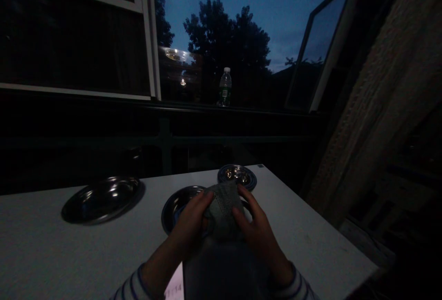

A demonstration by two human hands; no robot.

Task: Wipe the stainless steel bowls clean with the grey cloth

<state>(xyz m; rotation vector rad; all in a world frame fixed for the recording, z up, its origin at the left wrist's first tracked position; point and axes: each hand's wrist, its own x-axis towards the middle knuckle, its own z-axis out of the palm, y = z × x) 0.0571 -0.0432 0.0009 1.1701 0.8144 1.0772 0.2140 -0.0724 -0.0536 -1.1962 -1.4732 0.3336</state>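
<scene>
Both of my hands grip a grey mesh cloth (221,208) over the near middle of a white table (51,254). My left hand (188,224) pinches the cloth's left side, fingers closed. My right hand (253,228) holds its right side, fingers curled on it. Just beneath the cloth sits a steel plate (177,203), partly hidden by my hands. A smaller steel bowl (237,175) stands just beyond the cloth. A dark object lies under my wrists; I cannot make it out.
A larger steel plate (101,199) lies at the left of the table. A plastic water bottle (224,87) stands on the window ledge behind. The table's right edge (328,226) drops off near a brick wall (386,106). The light is dim.
</scene>
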